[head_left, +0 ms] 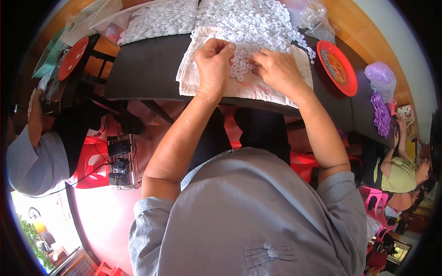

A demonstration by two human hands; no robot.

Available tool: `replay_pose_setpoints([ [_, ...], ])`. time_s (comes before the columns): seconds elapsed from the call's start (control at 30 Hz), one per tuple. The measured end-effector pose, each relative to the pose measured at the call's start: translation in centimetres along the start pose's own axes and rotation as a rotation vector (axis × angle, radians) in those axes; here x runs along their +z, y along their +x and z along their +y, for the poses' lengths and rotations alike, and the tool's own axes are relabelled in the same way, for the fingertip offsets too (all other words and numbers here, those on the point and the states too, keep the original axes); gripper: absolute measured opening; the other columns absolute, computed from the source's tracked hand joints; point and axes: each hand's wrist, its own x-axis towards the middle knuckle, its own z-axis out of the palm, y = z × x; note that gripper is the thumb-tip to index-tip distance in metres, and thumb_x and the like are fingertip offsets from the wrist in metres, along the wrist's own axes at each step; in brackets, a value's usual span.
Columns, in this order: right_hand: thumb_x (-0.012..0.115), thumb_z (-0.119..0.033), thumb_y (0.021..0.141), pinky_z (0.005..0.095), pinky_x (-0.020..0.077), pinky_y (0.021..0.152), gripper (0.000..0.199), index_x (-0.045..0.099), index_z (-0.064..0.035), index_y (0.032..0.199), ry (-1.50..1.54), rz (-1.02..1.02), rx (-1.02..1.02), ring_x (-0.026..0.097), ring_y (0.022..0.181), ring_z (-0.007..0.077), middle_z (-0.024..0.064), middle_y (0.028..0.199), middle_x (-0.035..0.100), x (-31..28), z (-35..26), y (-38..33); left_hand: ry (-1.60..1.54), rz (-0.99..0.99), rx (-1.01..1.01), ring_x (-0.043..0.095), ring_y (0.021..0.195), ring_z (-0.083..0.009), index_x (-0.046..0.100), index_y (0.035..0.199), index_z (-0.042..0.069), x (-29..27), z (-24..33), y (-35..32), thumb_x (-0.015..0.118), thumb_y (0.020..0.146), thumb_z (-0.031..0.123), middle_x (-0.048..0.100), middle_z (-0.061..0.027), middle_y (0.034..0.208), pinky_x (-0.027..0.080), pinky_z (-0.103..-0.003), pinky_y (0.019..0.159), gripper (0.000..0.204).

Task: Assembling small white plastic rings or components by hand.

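Grey shirt (258, 216) noted nearest; beyond it, on the white cloth (193, 73), small white rings (240, 70) are pinched by the closed left hand (212, 64) and curled right hand (276, 69) (main heap (248, 23) just beyond both, equally near).

— Small white rings (239, 73), flat and round, each with a hole; plastic by the look. Scattered in a loose cluster on a white cloth (258, 87), right at the near edge of a far larger heap (248, 23).

— And the cloth?

— Textured, towel-like, spread flat over the dark table, slightly rumpled at the left edge, thin red line near the front hem.

— The heap?

— Piled thick along the cloth's far side, spilling rightward in a loose trail.
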Motion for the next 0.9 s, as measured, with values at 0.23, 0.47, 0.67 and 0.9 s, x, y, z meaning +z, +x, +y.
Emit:
replay_pose_setpoints([
  [0.23,0.065,-0.015,0.084,0.0435,0.0491,0.063,0.009,0.068,-0.0082,0.089,-0.057,0.070,-0.015,0.065,0.072,0.0333,0.0083,0.082,0.065,1.0,0.0,-0.1,0.008,-0.004,0.004,0.052,0.057,-0.0082,0.065,0.082,-0.003,-0.1,0.0,0.0,0.068,0.085,0.007,0.062,-0.0038,0.067,0.043,-0.024,0.053,0.012],
  [0.47,0.064,-0.016,0.086,0.0431,0.0488,0.060,0.009,0.066,-0.0079,0.089,-0.103,0.100,-0.030,0.065,0.071,0.0322,0.0082,0.082,0.064,1.3,-0.4,0.0,0.015,0.002,-0.011,0.052,0.057,-0.0080,0.065,0.082,-0.003,-0.1,0.3,-0.2,0.068,0.085,0.007,0.061,-0.0032,0.067,0.043,-0.023,0.052,0.011],
  [0.67,0.063,-0.012,0.086,0.0390,0.0495,0.061,0.007,0.066,-0.0073,0.089,-0.123,0.143,-0.053,0.065,0.069,0.0280,0.0090,0.082,0.064,1.0,-0.4,0.5,0.015,-0.014,-0.004,0.051,0.056,-0.0064,0.066,0.084,0.001,0.0,0.5,-0.4,0.069,0.087,0.008,0.061,-0.0008,0.068,0.039,-0.020,0.049,0.008],
  [0.9,0.063,-0.013,0.089,0.0241,0.0432,0.061,0.014,0.068,-0.0010,0.096,1.226,0.134,0.476,0.058,0.068,0.0098,0.0015,0.080,0.066,-0.9,-1.2,2.1,-0.086,-0.073,-0.002,0.052,0.057,-0.0081,0.063,0.085,-0.001,0.1,1.2,-0.8,0.067,0.087,0.003,0.060,-0.0021,0.070,0.041,-0.022,0.051,0.006],
])
